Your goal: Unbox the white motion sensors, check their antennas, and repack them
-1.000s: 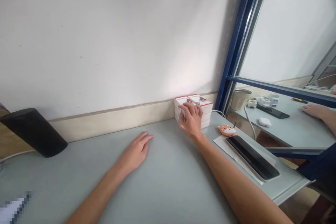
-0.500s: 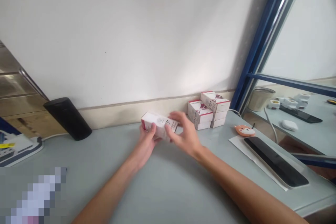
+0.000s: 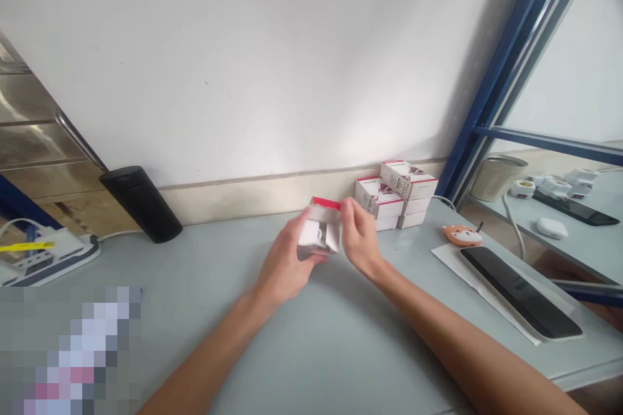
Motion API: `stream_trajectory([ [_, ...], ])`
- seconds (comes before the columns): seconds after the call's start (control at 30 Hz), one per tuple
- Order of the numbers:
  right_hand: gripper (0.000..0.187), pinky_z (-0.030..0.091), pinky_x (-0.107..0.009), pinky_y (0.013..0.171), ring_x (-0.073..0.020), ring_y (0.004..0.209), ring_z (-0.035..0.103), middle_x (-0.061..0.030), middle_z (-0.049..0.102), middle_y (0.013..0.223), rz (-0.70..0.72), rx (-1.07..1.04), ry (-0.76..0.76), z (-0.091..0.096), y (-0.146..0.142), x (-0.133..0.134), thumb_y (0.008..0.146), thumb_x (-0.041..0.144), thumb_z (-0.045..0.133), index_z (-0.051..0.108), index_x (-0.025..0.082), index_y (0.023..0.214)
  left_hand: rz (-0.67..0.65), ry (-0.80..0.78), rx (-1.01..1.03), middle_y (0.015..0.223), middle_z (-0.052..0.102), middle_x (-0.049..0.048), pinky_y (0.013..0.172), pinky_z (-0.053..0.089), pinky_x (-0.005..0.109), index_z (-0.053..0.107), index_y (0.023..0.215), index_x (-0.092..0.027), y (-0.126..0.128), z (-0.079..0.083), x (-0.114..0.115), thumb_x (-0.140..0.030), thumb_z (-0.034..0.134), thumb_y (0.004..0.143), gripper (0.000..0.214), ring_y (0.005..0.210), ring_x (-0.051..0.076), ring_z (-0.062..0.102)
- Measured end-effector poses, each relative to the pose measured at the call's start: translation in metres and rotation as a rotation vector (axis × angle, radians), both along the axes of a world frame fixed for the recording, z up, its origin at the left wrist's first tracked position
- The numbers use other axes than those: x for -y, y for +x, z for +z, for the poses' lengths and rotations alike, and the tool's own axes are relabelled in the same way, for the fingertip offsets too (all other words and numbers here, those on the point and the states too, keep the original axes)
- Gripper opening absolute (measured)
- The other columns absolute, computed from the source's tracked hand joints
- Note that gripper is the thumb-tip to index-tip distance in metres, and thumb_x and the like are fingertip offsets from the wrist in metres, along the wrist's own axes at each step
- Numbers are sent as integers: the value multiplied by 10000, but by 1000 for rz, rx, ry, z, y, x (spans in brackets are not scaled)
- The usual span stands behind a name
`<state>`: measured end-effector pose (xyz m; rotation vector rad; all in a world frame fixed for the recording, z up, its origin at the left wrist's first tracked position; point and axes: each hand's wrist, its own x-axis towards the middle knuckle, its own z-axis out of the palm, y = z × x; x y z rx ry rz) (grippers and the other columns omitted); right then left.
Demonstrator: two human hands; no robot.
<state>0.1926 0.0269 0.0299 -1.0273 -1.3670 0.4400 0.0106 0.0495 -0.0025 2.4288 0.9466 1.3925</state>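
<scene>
A small white carton [image 3: 320, 214] with a red-edged flap is tilted above the table, its open end facing me. Something pale shows inside, but I cannot make out what it is. My left hand [image 3: 283, 262] is wrapped round the carton from the left, with the thumb underneath. At the carton's upper right corner, my right hand [image 3: 360, 237] has its fingers curled in against the edge by the flap; part of the grip is hidden. Similar white and red cartons [image 3: 407, 183] are stacked just beyond my right hand, against the wall.
A black cylinder [image 3: 141, 204] leans at the left, near a white power strip [image 3: 73, 253]. To the right, a phone [image 3: 518, 292] lies on white paper [image 3: 448, 258], beside an orange animal-faced item [image 3: 462, 235]. A blue-framed mirror [image 3: 559, 136] borders the grey table [image 3: 311, 350].
The carton has turned so that its end, now open, faces me, and it has shifted right in view. My right hand has moved from its long side to the flap edge.
</scene>
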Motion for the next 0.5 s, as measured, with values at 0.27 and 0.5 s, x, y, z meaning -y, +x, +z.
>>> stream_trajectory([
  [0.27,366,512,-309,657,-202,758,675,-47,724,897,237,-359,-593,-4,1,-14,822,446,734,698,188,1079,23,715,-356,1432,520,109,1118,538,514,611,1307,-330,-12,16,-5,-32,730,812,590,1414,344,533],
  [0.5,234,507,-372,1019,-215,1145,655,-64,675,1208,41,-126,-129,6,0,-2,997,430,563,648,245,1114,139,585,-390,1174,647,105,952,587,452,582,1344,-294,-14,26,-3,-191,804,867,537,1069,292,680],
])
